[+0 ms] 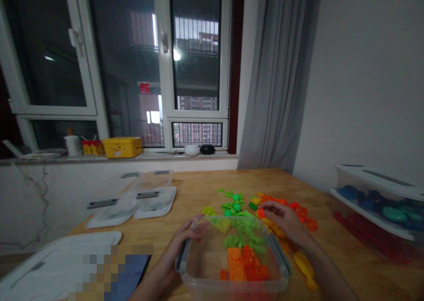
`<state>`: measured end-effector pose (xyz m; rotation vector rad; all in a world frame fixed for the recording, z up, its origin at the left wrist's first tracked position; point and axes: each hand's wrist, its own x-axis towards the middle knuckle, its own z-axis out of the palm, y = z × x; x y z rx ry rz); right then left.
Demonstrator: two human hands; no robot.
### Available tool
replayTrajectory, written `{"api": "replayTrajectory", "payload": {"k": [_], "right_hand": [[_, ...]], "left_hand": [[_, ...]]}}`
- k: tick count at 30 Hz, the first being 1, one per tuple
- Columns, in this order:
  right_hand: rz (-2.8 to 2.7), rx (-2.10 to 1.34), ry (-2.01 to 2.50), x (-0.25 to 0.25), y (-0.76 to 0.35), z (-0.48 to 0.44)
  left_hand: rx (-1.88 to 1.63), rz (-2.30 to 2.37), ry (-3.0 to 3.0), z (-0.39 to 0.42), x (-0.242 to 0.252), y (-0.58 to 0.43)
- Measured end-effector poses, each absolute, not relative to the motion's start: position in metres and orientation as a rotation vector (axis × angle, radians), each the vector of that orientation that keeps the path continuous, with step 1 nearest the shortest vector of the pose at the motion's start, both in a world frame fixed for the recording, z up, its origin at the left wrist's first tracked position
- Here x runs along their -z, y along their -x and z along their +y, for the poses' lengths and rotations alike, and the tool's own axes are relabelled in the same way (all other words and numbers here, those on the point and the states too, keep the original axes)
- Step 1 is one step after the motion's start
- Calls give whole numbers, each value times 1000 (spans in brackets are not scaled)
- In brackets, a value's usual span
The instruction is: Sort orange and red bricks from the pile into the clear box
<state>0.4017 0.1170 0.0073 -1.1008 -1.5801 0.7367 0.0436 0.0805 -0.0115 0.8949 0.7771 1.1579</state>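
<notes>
A clear plastic storage box [205, 283] with grey side latches stands in front of me, holding orange toy blocks [236, 263] beside green ones. My left hand [190, 235] is closed round the box's far left corner, its fingers at the rim. Beyond the far right of the box, my right hand [280, 215] pinches a small orange block [261, 212] between its fingertips. Green toy pieces [236, 207] lie loose past the box. Orange-red pieces [300, 212] are spread behind my right hand, and a yellow piece [304, 270] rests near my right forearm.
Two stacked clear bins [377, 204] with blue and red items stand at the right. White-edged lids or boxes [155, 208] lie at the left, near a larger white lid [59, 257] and a tablet-like device [132, 274]. A yellow box [122, 147] sits on the windowsill.
</notes>
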Motion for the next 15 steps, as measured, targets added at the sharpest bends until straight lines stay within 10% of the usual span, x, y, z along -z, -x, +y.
{"api": "replayTrajectory", "payload": {"k": [15], "right_hand": [[-1760, -889, 1039, -12, -401, 109]], "left_hand": [[-1140, 743, -906, 87, 16, -41]]}}
